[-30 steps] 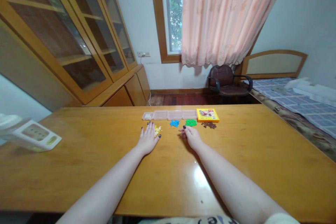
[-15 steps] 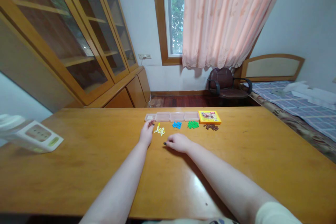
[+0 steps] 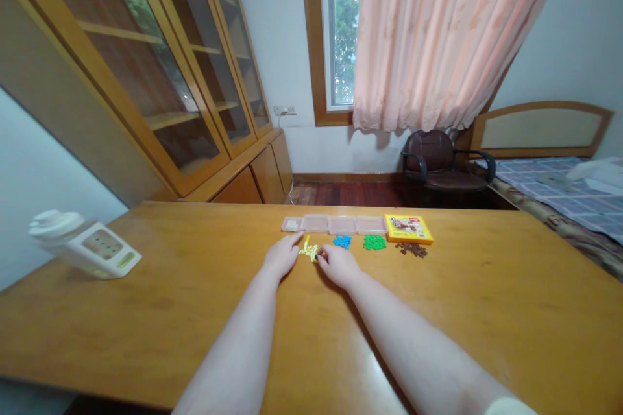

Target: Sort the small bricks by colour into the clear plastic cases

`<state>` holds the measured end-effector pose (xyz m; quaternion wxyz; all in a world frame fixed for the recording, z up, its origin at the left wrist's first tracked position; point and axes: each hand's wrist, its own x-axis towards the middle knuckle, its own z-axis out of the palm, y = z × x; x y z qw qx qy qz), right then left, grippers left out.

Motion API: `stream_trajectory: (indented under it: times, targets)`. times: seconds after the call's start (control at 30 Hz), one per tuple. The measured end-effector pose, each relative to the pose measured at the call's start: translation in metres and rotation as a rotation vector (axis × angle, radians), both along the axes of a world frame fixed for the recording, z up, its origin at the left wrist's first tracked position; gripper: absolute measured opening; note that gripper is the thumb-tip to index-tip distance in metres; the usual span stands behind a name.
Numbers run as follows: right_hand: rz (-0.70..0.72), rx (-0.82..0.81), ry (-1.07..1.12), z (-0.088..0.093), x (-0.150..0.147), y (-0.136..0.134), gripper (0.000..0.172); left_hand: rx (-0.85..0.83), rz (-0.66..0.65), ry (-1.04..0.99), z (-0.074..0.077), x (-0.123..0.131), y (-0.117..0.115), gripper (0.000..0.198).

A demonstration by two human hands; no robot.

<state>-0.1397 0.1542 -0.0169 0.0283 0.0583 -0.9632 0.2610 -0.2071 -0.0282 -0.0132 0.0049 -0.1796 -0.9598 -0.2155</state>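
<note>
A small heap of yellow-white pieces lies on the wooden table between my hands. My left hand rests flat just left of the heap, fingers stretched toward it. My right hand sits just right of the heap with its fingers curled, fingertips at the pieces; what they pinch, if anything, is too small to see. Further right lie a blue heap, a green heap and a brown heap. Behind them runs a clear compartment box.
A yellow box lies at the right end of the clear box. A white container lies on its side at the table's left. Beyond the table are a cabinet with glass doors, a dark armchair and a bed.
My right hand moved left from near the green heap to the yellow-white heap. My left hand shifted from covering that heap to its left side. The view turned a little leftward.
</note>
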Motion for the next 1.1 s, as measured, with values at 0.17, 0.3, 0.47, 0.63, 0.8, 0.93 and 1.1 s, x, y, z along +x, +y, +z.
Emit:
stream_trajectory:
  times: [0.17,0.3,0.47,0.63,0.8,0.93,1.1]
  targets:
    - [-0.045,-0.005,0.017,-0.002,-0.005,0.001,0.026,-0.169,-0.021,-0.035,0.002,0.003,0.007,0.048]
    - [-0.054,-0.016,0.014,-0.003,-0.005,0.003,0.028,-0.209,0.060,-0.058,0.004,0.005,0.002,0.050]
    - [-0.030,0.030,0.005,0.001,-0.002,0.003,0.030,-0.286,0.170,-0.169,0.011,0.011,-0.009,0.055]
    - [-0.015,0.070,-0.038,0.003,-0.002,0.003,0.032,-0.267,0.057,-0.195,0.022,0.030,0.001,0.058]
    - [0.012,0.103,-0.073,0.005,-0.002,0.004,0.034,-0.307,-0.006,-0.235,0.031,0.043,0.016,0.054]
    - [0.057,0.197,-0.090,0.008,0.000,0.003,0.037,-0.334,0.010,-0.270,0.032,0.043,0.017,0.052]
    - [0.048,0.227,-0.086,0.008,0.001,0.001,0.036,-0.280,-0.001,-0.255,0.032,0.040,0.012,0.053]
